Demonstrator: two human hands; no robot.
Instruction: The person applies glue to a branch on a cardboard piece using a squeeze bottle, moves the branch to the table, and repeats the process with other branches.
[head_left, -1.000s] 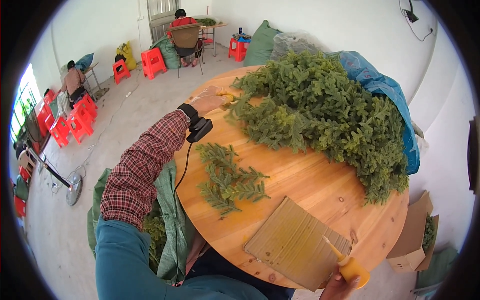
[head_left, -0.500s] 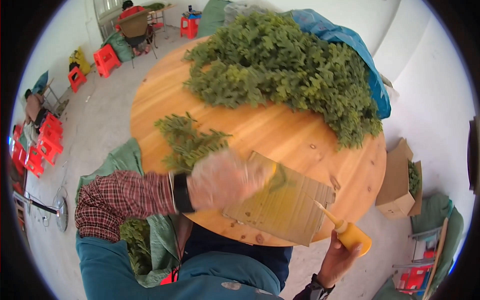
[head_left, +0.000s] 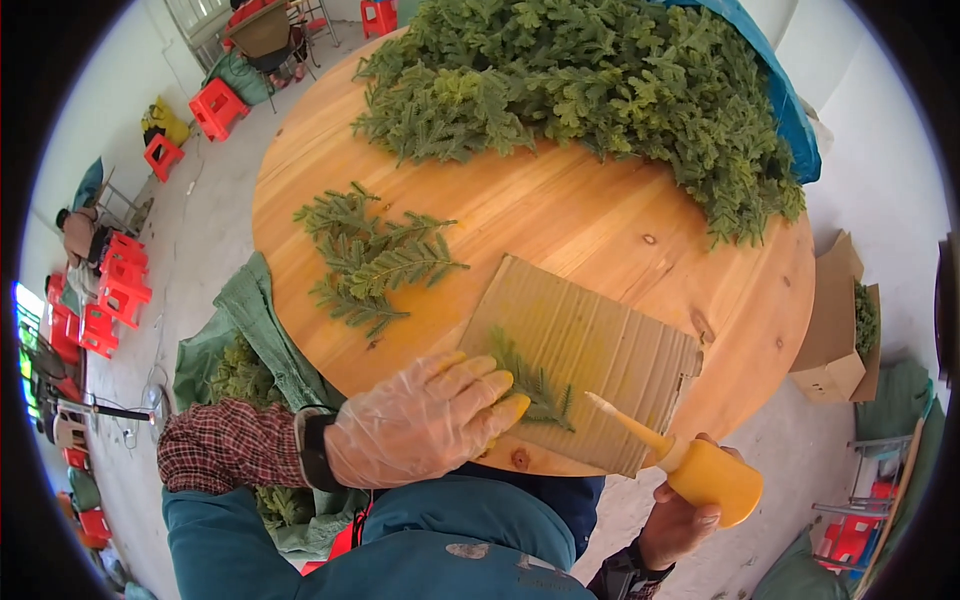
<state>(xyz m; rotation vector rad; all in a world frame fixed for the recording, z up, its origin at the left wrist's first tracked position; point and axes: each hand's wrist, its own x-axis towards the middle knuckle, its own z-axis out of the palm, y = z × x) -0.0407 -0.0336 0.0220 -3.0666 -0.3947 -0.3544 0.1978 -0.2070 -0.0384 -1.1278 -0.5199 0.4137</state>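
My left hand [head_left: 425,420], in a clear plastic glove with yellow-stained fingertips, is at the near left of a flat piece of cardboard [head_left: 580,330]. Its fingers are bent together, thumb and forefinger meeting the left side of a small green fir-like sprig [head_left: 540,390]; the exact grip is partly hidden. Ungloved, my right hand [head_left: 680,525] holds a yellow squeeze bottle [head_left: 712,485] with a long thin nozzle. The nozzle tip points up and left, just right of the sprig and over the cardboard. Several more sprigs [head_left: 375,255] lie loose left of the cardboard.
A large heap of green branches [head_left: 580,90] covers the far side of the round wooden table [head_left: 560,225], against a blue sheet [head_left: 775,70]. A carton [head_left: 830,340] stands at the right. Red stools [head_left: 215,108] and other people are at the left and back.
My left hand has moved down and toward me, from over the cardboard to the sprig's near left. The view has shifted; the bottle's nozzle is now closer to the sprig.
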